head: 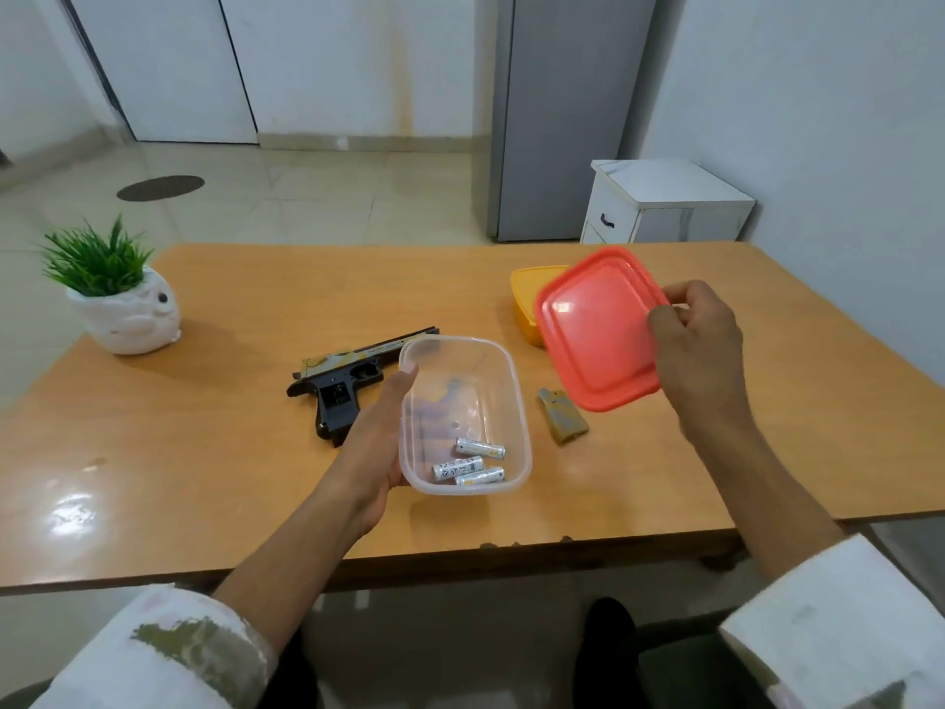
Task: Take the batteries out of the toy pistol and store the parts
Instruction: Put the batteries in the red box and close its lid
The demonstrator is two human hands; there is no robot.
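My left hand (376, 437) grips the left wall of a clear plastic box (514, 396), held just above the table. Three white batteries (470, 465) lie in the box's near end. My right hand (700, 350) holds a red lid (593, 330) by its right edge, tilted, to the right of the box. The black and tan toy pistol (342, 381) lies on the table behind my left hand, its barrel partly hidden by the box. A small olive battery cover (562, 417) lies on the table between box and lid.
A yellow lidded box (526, 299) stands behind the red lid. A white pot with a green plant (120, 304) sits at the table's far left. The wooden table (204, 452) ends close to my body. A white cabinet (665, 207) stands beyond the far edge.
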